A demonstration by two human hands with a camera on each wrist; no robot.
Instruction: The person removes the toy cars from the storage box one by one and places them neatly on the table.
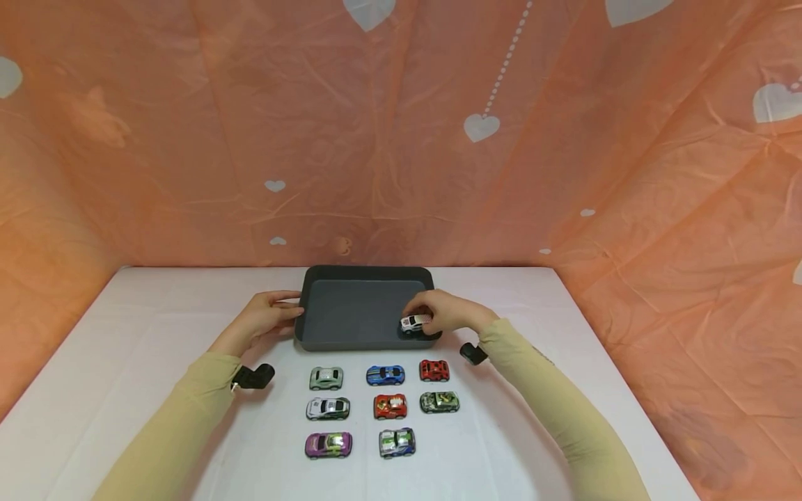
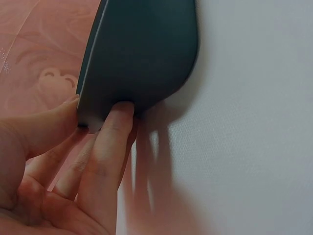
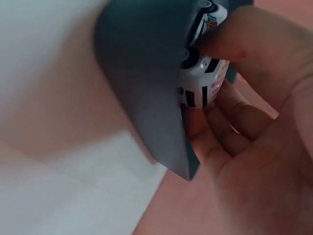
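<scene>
**White car going into the grey tray, near right corner**

Left hand (image 1: 266, 316) at the left wall of the grey tray (image 1: 363, 273), fingers straight and pressed flat against the outside of that wall, thumb at the rim; nothing enclosed, grip slack and apart. Steadying the tray, by the look of it.

Inside the tray, bare floor across the left and middle. In the near right corner, the white car (image 1: 415, 322), just inside the wall. Cannot tell whether wheels are already down on the tray floor or a little above it.

Right hand (image 1: 446, 311) over that corner, thumb and fingertips clamped on the white car from both sides; right wrist view confirms the pinch, car body tight against the tray wall.

On the tabletop (image 1: 125, 362) in front of the tray, eight more cars in rough rows, well apart from both hands: pale green car (image 1: 326, 378), blue car (image 1: 385, 375), red car (image 1: 434, 370); then white-and-black car (image 1: 328, 408), orange car (image 1: 390, 406), dark green car (image 1: 439, 401); nearest, purple car (image 1: 328, 444) and silver-blue car (image 1: 397, 442).

Step in hand, judged: placing the first car. Next move likely calls for letting go cleanly, lifting clear of the rim, then reaching back for one of the row, red car closest.
</scene>
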